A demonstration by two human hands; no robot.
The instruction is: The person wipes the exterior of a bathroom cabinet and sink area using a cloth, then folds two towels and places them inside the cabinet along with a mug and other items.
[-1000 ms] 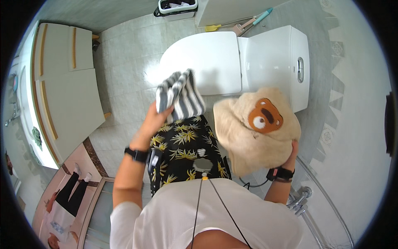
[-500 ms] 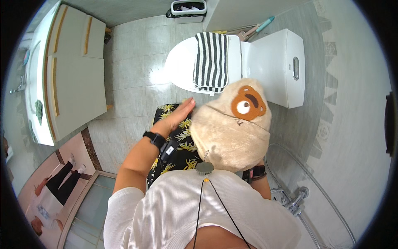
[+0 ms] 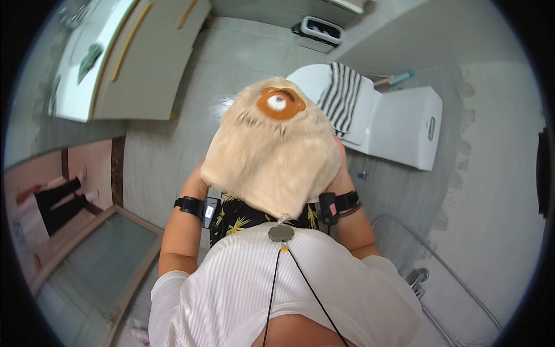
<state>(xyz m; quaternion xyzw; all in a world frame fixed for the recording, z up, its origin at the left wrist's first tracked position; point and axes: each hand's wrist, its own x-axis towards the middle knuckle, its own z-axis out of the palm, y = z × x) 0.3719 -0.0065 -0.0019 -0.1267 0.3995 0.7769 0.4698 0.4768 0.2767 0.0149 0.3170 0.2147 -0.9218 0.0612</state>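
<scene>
Between both hands, in front of my body, I hold a beige plush cover (image 3: 263,156) with a brown bear face on its far part. My left hand (image 3: 198,179) grips its left edge, and my right hand (image 3: 342,170) has the right edge. The fingers of both hands are mostly hidden behind the fabric. The cover is slightly blurred by motion. Its far right side overlaps the view of the white toilet (image 3: 364,110), where a black-and-white striped towel (image 3: 342,95) lies across the lid.
At the far left stands a vanity cabinet (image 3: 147,69) with a green cloth (image 3: 89,62) on its edge. A small bin (image 3: 321,32) is by the far wall. A shower hose (image 3: 445,266) and tap (image 3: 417,277) are at the lower right. Another person (image 3: 52,211) appears at the lower left.
The cover has moved left, away from beside the toilet, to in front of me. My left hand, free and outstretched before, now holds its left edge. My view has turned leftward.
</scene>
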